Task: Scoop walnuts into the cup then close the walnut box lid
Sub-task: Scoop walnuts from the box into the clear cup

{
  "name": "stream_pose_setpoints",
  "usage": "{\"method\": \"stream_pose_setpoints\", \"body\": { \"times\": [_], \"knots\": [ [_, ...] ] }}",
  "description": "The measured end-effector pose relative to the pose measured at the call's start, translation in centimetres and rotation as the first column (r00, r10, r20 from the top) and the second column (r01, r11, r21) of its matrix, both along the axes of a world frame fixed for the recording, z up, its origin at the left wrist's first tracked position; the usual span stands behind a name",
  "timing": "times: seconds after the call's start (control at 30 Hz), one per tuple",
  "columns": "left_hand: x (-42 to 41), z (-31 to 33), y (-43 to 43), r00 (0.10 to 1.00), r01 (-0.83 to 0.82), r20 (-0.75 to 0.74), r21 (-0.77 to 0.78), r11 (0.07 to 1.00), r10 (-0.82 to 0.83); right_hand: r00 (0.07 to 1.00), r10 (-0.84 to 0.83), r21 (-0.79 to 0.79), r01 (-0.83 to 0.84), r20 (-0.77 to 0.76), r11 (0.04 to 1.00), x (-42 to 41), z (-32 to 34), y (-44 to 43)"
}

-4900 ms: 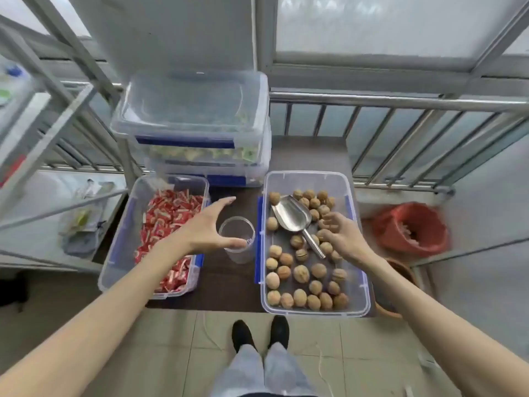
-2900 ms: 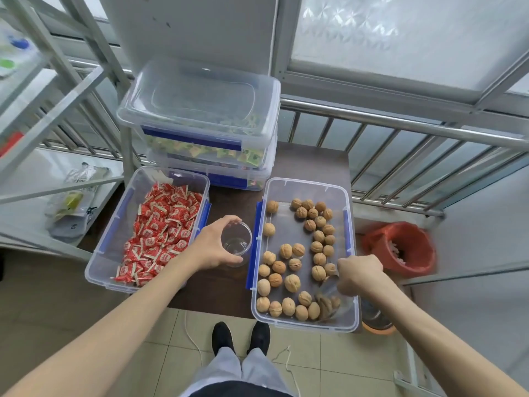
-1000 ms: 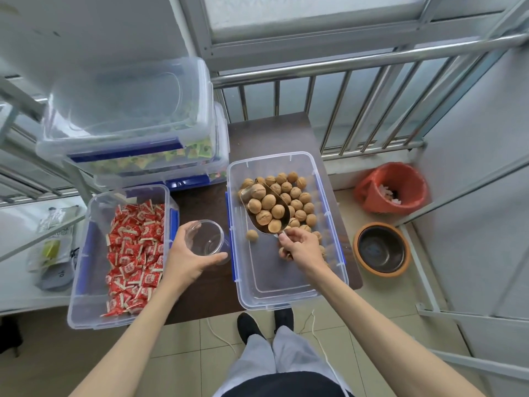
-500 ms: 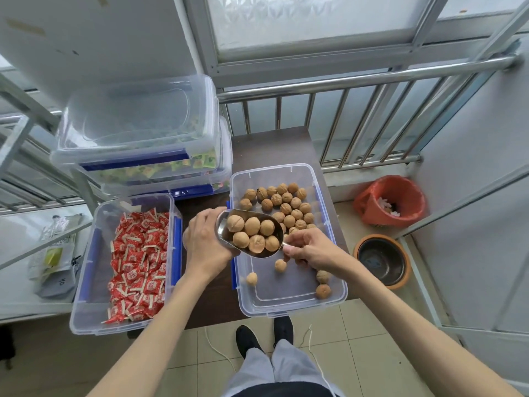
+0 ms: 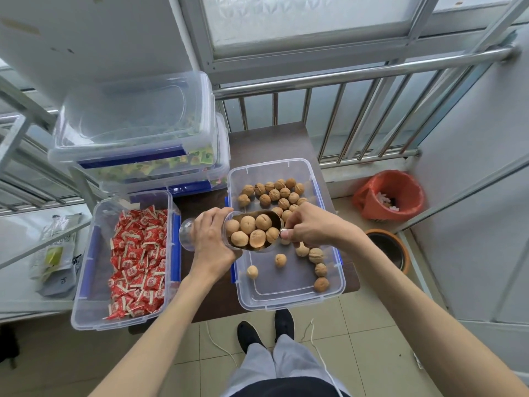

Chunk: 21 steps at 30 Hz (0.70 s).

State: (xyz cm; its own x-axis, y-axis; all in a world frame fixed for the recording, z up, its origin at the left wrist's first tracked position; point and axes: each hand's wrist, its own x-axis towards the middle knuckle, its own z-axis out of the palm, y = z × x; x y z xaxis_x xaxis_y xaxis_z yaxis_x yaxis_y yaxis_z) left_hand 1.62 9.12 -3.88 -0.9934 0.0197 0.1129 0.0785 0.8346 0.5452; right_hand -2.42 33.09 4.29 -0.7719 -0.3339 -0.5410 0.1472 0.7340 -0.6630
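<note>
The open walnut box point(image 5: 329, 292) is a clear plastic tub with blue clips on a dark table. Loose walnuts point(image 5: 282, 193) lie at its far end and along its right side. My right hand point(image 5: 312, 227) grips the handle of a metal scoop point(image 5: 252, 232) filled with several walnuts, held above the box's left edge. My left hand point(image 5: 213, 242) is wrapped around a clear plastic cup point(image 5: 186, 234), tipped on its side with its mouth against the front of the scoop. The box's lid is not identifiable.
A clear tub of red wrapped candies point(image 5: 134, 253) stands left of the cup. Two stacked lidded tubs point(image 5: 137, 138) sit behind it. A metal railing point(image 5: 357, 116) runs at the back. An orange bin point(image 5: 389, 193) and a dark bowl point(image 5: 389, 250) stand on the floor to the right.
The loaded scoop has stayed lifted beside the cup, its front now against the cup's mouth. My left hand has tipped the cup further toward the scoop.
</note>
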Motion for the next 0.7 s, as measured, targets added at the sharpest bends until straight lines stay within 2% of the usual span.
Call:
{"method": "stream_pose_setpoints", "body": {
  "times": [0.4,0.7],
  "knots": [
    [0.0,-0.2,-0.4,1.000,0.007,0.004,0.027,1.000,-0.007,1.000,0.002,0.089,-0.003,0.020,0.996,-0.3,2.0,-1.4],
    [-0.3,-0.2,-0.8,1.000,0.028,0.010,-0.009,1.000,-0.028,1.000,0.015,0.164,-0.014,-0.005,0.986,-0.7,3.0,-2.6]
  ]
}}
